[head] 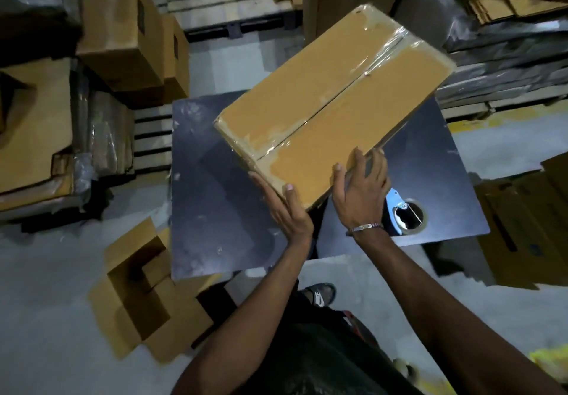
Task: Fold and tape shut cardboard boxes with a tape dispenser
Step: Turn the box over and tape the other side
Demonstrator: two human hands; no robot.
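- Head view: the box (332, 99) was held off the counter (215, 185), tilted, with its long axis running from near-left, by the hands, to far-right. Its taped seam faced the camera, and clear tape ran along the centre joint and over both short ends.
- The hands met the box only at its near corner, so most of its bulk lay ahead and to the right of them, out over the counter.
- The left hand (284, 207) was under the near short end, palm up, with straight fingers against the side wall and the thumb on the edge, supporting rather than clamping.
- The right hand (359, 185) lay on the near long edge with its fingers spread and bent over the rim onto the side, steadying the box.
- The tape dispenser (405, 213) lay on the counter just right of the right wrist, nearer that hand and untouched.
- An open, unfolded box (144, 290) lay on the floor at the left, likely the next to be done.
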